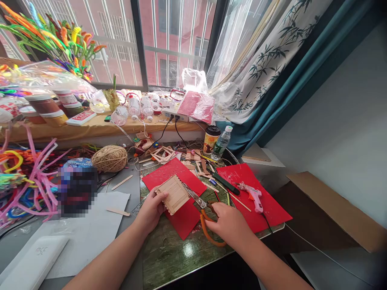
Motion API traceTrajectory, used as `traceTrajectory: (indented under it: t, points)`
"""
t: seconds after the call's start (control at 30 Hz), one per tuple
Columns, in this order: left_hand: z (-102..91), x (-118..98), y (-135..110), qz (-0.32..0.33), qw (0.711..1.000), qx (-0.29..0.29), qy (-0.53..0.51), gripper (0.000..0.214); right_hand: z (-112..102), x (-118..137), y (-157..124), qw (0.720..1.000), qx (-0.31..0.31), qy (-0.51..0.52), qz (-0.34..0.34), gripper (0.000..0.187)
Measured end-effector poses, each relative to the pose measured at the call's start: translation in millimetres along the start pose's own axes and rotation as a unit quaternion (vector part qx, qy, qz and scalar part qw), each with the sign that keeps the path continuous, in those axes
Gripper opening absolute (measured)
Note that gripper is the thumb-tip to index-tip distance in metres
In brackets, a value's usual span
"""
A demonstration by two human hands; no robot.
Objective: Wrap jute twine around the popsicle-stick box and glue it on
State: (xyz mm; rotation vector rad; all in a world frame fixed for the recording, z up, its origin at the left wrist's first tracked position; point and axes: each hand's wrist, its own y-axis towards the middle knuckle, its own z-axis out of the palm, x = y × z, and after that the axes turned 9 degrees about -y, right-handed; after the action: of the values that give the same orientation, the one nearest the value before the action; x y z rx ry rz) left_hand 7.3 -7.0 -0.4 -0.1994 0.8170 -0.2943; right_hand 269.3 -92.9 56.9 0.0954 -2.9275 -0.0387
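My left hand (154,205) grips a square panel of wooden craft sticks (173,194) by its left edge, thumb on top. Rounded stick ends show along the panel's edges. In my right hand (228,221) is a pair of scissors (208,215) with orange handles and stained blades. The blades point up and left, with their tips at the panel's right edge; I cannot tell whether they touch it. Beneath both lies red card (187,221) on a green, marble-patterned board (169,257).
A pink glue gun (255,197) rests on another red sheet (272,209) at right. A water bottle (222,143) and a paper cup (211,141) stand behind. Twine (109,158), pink pipe cleaners (39,173) and a white power bank (39,257) are at left.
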Motion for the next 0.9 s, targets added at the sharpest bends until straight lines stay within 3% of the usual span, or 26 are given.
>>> traceTrajectory:
  t: [0.5, 0.9]
  points:
    - [-1.3, -2, -1, -0.007, 1.000, 0.013, 0.012, 0.049, 13, -11, 5, 0.999, 0.008, -0.042, -0.009, 0.024]
    - [3.1, -3, -5, -0.025, 0.999, 0.021, 0.009, 0.052, 30, -25, 8, 0.995, -0.001, -0.074, -0.065, 0.022]
